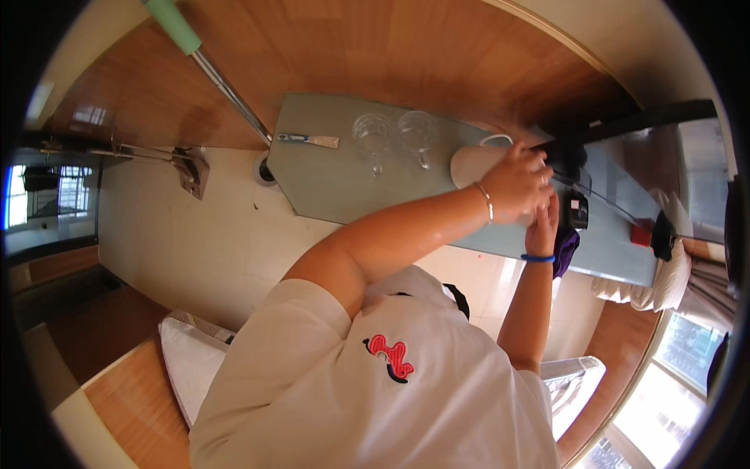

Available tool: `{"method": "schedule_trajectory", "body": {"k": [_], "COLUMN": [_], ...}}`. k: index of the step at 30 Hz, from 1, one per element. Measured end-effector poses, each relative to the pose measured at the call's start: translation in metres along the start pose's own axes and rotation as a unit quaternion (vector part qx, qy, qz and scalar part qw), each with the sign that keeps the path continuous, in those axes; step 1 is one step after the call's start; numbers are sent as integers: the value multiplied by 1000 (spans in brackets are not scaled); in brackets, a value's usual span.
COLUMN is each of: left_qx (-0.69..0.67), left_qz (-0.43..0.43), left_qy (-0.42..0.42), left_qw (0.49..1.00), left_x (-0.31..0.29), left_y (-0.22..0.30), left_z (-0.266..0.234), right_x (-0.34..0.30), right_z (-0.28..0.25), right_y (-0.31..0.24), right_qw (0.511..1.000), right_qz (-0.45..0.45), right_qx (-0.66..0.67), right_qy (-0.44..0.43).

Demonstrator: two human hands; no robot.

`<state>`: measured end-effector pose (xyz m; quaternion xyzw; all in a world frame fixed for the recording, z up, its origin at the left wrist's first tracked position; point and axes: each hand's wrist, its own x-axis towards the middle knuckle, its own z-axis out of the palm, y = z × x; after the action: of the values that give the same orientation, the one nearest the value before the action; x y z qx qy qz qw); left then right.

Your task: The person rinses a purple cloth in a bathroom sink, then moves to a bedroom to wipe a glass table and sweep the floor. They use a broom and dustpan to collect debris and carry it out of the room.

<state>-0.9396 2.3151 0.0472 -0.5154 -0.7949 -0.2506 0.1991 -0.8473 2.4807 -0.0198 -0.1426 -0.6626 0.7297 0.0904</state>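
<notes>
My left hand (pixel 519 186), with a silver bracelet and a ring, reaches over the table with its fingers bent. Just below it is my right hand (pixel 542 225), wearing a blue wristband, its curled fingers meeting the left. A pale rounded vessel (pixel 471 166) lies right by my left hand, partly covered by it. A white loop like a handle (pixel 497 139) shows behind. What the fingers close on is mostly hidden. To the left, two clear glass mugs (pixel 373 134) stand side by side on the grey-green table (pixel 320 184).
A flat brush-like tool (pixel 309 141) lies at the table's left end. Beside it leans a pole with a green grip (pixel 173 26). Right of my hands are a black box (pixel 576 209), purple cloth (pixel 566 253) and a red object (pixel 641 233). A whitish cushion (pixel 672 270) sits beyond.
</notes>
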Motion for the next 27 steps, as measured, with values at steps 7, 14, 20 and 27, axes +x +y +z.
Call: {"method": "schedule_trajectory", "body": {"k": [7,14,20,27], "left_qx": [-52,-333,-447,-404], "left_qz": [78,-336,-630,-542], "left_qy": [186,187,78,-138], "left_qw": [978,861,630,724], "left_x": [-21,-80,-97,-110], "left_y": [21,14,-31,-20], "left_z": [31,35,137,108], "right_x": [-34,-13,-5,-32], "right_z": [12,8,5,-22], "right_y": [-19,-17,-13,-16], "right_qw": [981,988,999,998], "right_qz": [-119,-69,-10,49], "right_qx": [-149,-119,-26,35], "right_qy": [-34,74,19,-17]}}
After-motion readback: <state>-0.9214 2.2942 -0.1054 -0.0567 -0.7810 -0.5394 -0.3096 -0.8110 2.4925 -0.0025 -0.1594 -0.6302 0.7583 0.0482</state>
